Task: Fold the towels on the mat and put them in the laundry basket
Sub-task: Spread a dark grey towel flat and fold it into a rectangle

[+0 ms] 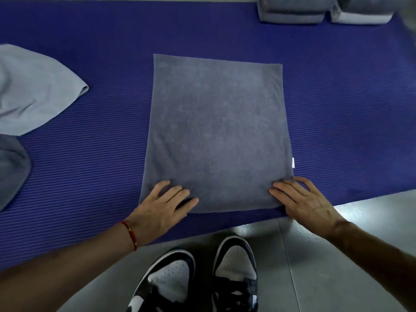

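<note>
A dark grey towel [218, 131] lies flat in a tall rectangle on the blue ribbed mat [101, 64]. My left hand [162, 208] rests on its near left corner with straight, spread fingers. On the near right corner lies my right hand [301, 199], flat, its fingers pointing left across the cloth. A small white tag [293, 163] sticks out of the towel's right edge. No laundry basket is in view.
A crumpled light blue towel [33, 91] and a darker grey one [11, 170] lie at the left edge. Two stacks of folded towels [292, 12] [362, 12] sit at the mat's far right. My shoes [202, 278] stand on the grey floor [337, 266] below the mat.
</note>
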{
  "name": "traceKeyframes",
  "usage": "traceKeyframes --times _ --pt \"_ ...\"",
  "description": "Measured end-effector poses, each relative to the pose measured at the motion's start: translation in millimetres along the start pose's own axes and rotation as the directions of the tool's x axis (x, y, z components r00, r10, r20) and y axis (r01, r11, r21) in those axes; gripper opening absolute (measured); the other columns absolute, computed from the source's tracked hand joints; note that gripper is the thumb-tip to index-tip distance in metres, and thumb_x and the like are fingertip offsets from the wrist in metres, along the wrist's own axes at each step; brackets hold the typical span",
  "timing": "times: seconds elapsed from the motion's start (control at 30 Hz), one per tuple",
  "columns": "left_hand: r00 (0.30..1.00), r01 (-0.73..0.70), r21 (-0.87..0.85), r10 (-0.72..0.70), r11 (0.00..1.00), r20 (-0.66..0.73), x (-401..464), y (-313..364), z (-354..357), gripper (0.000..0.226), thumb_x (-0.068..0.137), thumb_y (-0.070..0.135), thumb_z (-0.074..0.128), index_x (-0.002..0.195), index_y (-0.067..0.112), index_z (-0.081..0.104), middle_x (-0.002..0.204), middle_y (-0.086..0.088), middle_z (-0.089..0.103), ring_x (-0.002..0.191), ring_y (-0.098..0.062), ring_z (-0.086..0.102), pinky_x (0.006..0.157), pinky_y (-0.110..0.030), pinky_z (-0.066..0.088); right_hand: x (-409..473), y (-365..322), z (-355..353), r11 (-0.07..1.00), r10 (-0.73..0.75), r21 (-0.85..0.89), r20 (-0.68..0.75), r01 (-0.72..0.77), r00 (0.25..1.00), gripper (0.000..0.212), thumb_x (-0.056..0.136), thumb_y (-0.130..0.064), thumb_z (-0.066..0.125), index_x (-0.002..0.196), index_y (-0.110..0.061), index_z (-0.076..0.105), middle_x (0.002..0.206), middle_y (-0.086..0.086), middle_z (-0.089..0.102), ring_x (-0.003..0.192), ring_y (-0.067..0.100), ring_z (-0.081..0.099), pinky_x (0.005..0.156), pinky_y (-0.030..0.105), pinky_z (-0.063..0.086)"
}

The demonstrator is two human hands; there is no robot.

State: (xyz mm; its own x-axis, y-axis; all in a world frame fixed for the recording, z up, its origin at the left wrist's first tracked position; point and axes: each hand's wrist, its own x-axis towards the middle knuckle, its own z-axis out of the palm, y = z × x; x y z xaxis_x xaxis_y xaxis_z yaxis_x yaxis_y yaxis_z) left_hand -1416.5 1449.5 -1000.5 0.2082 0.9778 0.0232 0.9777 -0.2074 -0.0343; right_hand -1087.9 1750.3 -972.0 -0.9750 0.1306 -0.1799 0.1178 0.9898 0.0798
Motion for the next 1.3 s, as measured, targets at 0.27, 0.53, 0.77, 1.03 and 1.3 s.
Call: traceKeyframes --times 0.27,0.53,0.77,1.03,1.3 --pt "0.972 0.236 -0.136 -0.232 0.962 0.043 -8 2 -11 0.051 0.076 0.006 0.062 0.125 0.018 0.062 0.132 -0.008 0.056 0.121 -0.029 0.055 0.107 -0.051 0.041 19 3 -29 0.704 0.515 0.554 0.034 -0.445 0.857 0.018 0.093 -0.02 0.068 0.11 -0.019 0.071 0.106 0.0 0.067 0.097 0.017 0.062 0.088 0.034 0.048" --pt "0.537 0.645 -0.72 -0.822 0.254 0.191 5 -78 -56 0.006 0.094 0.031 0.071 0.093 0.025 0.069 0.089 0.009 0.069 0.082 -0.009 0.065 0.077 -0.028 0.05 54 36 -53 0.174 0.777 0.804 0.243 -0.569 0.58 0.018 0.095 -0.032 0.071 0.106 -0.017 0.075 0.095 -0.008 0.077 0.09 0.01 0.072 0.086 0.031 0.055" --pt "0.56 0.352 -0.892 -0.7 -0.283 0.443 55 -131 -65 0.03 0.106 0.035 0.051 0.112 0.006 0.056 0.11 -0.007 0.063 0.103 -0.022 0.062 0.094 -0.062 0.052 90 55 -66 -0.011 0.785 0.953 0.197 -0.304 0.588 0.018 0.106 -0.027 0.055 0.113 -0.017 0.068 0.105 -0.007 0.074 0.103 0.013 0.071 0.084 0.025 0.058" --pt "0.693 0.4 -0.77 -0.386 -0.497 0.609 36 -129 -81 0.026 0.106 0.035 0.041 0.119 0.017 0.055 0.127 -0.006 0.065 0.122 -0.032 0.064 0.093 -0.064 0.054 67 51 -68 0.084 0.695 0.886 0.276 -0.456 0.664 0.018 0.107 -0.038 0.048 0.102 -0.028 0.062 0.108 0.008 0.068 0.099 0.032 0.066 0.085 0.061 0.058" --pt "0.659 0.545 -0.6 -0.144 -0.585 0.738 -18 -97 -77 0.035 0.104 0.035 0.041 0.128 0.019 0.061 0.113 -0.019 0.069 0.09 -0.035 0.07 0.083 -0.052 0.058 20 27 -83 0.022 0.394 0.79 0.556 -0.612 0.732 0.026 0.102 -0.034 0.05 0.111 -0.017 0.068 0.098 0.004 0.074 0.087 0.016 0.073 0.068 0.03 0.062"
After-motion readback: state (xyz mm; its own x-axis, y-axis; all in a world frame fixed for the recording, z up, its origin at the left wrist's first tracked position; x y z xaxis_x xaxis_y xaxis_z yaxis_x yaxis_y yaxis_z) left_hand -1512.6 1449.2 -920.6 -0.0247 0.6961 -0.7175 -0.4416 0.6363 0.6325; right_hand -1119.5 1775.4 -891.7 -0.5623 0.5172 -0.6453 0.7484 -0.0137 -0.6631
